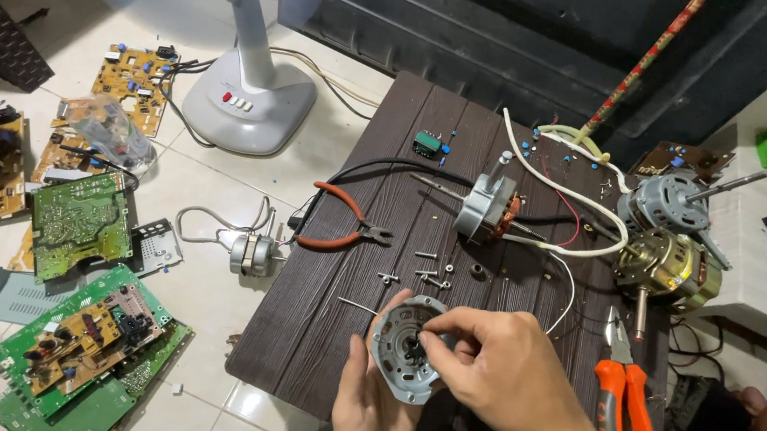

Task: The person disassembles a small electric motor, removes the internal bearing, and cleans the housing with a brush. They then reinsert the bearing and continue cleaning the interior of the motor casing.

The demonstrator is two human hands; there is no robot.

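Dark board (316,331), hands (470,383) gripping motor cover (401,347)

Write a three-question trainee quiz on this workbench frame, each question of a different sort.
1. True or false: the left hand cradles the grey motor cover from below.
2. Which lies nearest the right hand? A) red pliers B) orange pliers C) standing fan base
3. Fill in: the loose screws lie on the dark ____ board.

Key: 1 true; 2 B; 3 wooden.
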